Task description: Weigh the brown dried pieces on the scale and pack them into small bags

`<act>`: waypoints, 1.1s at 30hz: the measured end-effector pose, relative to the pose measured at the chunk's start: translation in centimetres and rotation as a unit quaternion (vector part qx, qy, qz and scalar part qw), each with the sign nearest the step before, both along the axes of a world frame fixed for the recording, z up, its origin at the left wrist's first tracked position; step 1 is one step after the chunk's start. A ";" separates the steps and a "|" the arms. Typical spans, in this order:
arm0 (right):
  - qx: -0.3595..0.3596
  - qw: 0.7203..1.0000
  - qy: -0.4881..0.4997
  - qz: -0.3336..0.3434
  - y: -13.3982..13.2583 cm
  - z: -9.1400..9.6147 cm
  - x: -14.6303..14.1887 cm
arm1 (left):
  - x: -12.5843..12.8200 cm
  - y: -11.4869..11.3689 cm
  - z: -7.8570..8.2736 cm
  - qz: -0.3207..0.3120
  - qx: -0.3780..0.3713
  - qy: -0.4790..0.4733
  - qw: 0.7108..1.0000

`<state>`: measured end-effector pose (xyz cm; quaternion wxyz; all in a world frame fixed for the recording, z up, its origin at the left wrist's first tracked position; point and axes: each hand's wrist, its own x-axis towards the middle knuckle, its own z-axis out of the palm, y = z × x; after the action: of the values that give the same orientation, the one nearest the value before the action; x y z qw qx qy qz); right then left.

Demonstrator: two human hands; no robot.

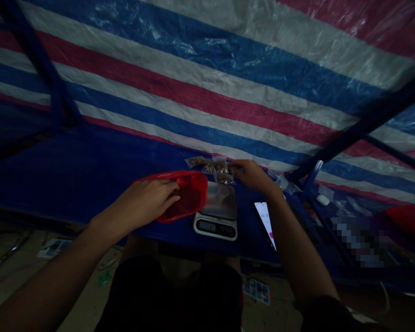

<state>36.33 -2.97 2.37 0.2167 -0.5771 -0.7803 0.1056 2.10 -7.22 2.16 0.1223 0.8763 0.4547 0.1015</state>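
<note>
Left hand (pixel 148 198), loosely open, lying on the rim of a red bag (pixel 193 193). Right hand (pixel 249 176), fingers slightly bent, touching the clear packets (pixel 212 168) of brown pieces at their 3 o'clock end; whether it grips them cannot be told. A digital scale (pixel 215 226) lies at 6 o'clock from the packets, with the red bag just beside it at 10 o'clock and a lit phone (pixel 264 221) at 3 o'clock. All lie on a blue tarp (pixel 90 170), below a striped tarp (pixel 207 78).
</note>
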 end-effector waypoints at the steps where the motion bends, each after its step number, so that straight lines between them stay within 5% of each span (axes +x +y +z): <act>1: -0.021 1.000 -0.009 -0.002 0.4 -0.9 0.8 | 0.0 0.0 -0.1 0.003 0.004 -0.007 1.000; 6: -0.067 0.998 -0.002 0.002 1.4 -3.9 1.8 | 0.9 -0.1 -0.1 -0.006 0.005 0.034 0.999; 12: -0.084 0.995 -0.022 0.044 2.4 -4.6 1.9 | 1.4 -0.6 -0.6 0.004 -0.002 0.003 1.000; 18: -0.048 0.999 0.022 -0.006 2.0 -5.2 2.5 | 0.7 -0.6 -1.4 0.024 -0.024 -0.099 0.994; 23: 0.058 0.991 0.119 -0.018 0.4 -2.8 2.0 | 0.8 -0.6 -0.7 0.055 -0.094 -0.255 0.961; 27: 0.149 0.975 0.157 0.053 -1.9 0.0 -1.3 | 1.8 -0.3 0.4 0.060 -0.190 -0.373 0.906; 33: 0.146 0.962 0.156 0.170 -4.8 1.0 -7.0 | 2.5 -0.1 0.8 0.059 -0.288 -0.426 0.856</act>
<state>29.33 -7.76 3.35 0.3968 -0.3746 -0.8301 0.1144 4.63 -7.31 2.93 0.5446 0.6446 0.4180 0.3364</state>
